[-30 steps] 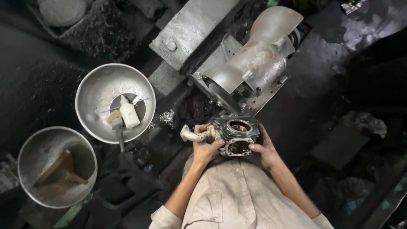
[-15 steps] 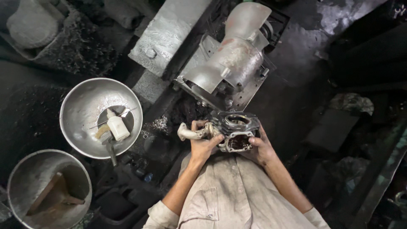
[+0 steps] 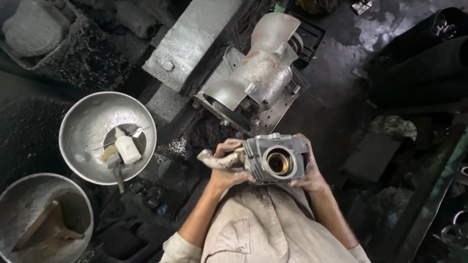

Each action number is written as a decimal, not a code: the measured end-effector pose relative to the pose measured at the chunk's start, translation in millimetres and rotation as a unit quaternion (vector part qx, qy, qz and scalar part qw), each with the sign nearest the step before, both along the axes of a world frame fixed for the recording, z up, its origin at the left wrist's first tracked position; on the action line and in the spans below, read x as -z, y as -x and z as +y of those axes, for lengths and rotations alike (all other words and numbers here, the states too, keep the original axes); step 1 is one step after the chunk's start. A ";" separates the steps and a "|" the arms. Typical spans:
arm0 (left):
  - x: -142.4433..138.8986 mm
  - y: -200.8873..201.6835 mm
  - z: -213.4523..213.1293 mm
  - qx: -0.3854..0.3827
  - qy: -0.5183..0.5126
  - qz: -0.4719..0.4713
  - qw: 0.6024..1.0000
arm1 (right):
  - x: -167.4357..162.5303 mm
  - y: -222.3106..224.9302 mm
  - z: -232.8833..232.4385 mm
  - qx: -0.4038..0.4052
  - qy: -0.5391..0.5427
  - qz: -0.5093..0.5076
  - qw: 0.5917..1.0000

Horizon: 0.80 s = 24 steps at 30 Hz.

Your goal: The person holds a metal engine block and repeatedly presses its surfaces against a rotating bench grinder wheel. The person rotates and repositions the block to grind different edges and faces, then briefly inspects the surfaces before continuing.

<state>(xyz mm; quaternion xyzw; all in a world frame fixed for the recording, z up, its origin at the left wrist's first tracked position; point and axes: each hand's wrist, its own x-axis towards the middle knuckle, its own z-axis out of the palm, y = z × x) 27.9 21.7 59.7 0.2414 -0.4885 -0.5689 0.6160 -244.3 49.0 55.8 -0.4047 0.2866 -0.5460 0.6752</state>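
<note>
Engine cylinder block [image 3: 276, 159], a grey metal casting with a round brass-coloured bore facing up at us, sits gripped between our two hands just above the lap of our pale shirt [image 3: 263, 224]. Our left hand [image 3: 225, 168] wraps its fingers around the block's left side and also clutches a pale, grimy rag-like piece [image 3: 214, 159] that sticks out to the left. Our right hand [image 3: 307, 173] cups the block's right side, fingers curled behind the casting and thumb along its edge. Just beyond the block, a grey machine with a curved metal hood [image 3: 258, 73] rests on the dark, oily floor, its base near our knuckles but apart from them. A flat steel bar [image 3: 192, 41] lies slanted to the left of that machine. Further left, a shallow metal bowl [image 3: 80, 131] holds a small white squeeze bottle [image 3: 126, 147], a brush and a thin wire. Below it, at the frame's corner, a second metal bowl [image 3: 29, 199] carries a wooden piece [image 3: 46, 229].
</note>
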 end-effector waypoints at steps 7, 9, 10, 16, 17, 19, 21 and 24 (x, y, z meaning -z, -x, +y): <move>-16.7 5.2 12.6 -0.067 -0.226 -0.139 0.962 | 20.1 -7.2 8.2 0.028 -0.249 -0.019 0.968; -16.5 7.8 9.7 -0.105 -0.253 -0.166 0.947 | 24.4 -15.3 8.8 0.035 -0.315 -0.057 0.947; -16.0 8.6 7.2 -0.121 -0.268 -0.178 0.939 | 24.7 -18.5 8.1 0.028 -0.315 -0.070 0.946; -14.2 4.9 -3.3 -0.110 -0.308 -0.187 0.926 | 9.2 -26.1 -9.9 -0.002 -0.343 -0.070 0.937; -12.7 3.3 -5.3 -0.120 -0.302 -0.196 0.925 | 6.8 -28.3 -12.7 -0.004 -0.352 -0.064 0.934; -8.4 1.9 -5.8 -0.137 -0.298 -0.212 0.921 | 2.7 -32.6 -16.3 0.008 -0.353 -0.045 0.934; 1.0 0.0 -10.0 -0.126 -0.291 -0.169 0.933 | 0.9 -37.6 -18.4 0.019 -0.341 -0.030 0.939; 21.0 -1.5 -15.0 -0.107 -0.294 -0.139 0.940 | 0.3 -44.0 -18.6 0.041 -0.314 -0.022 0.948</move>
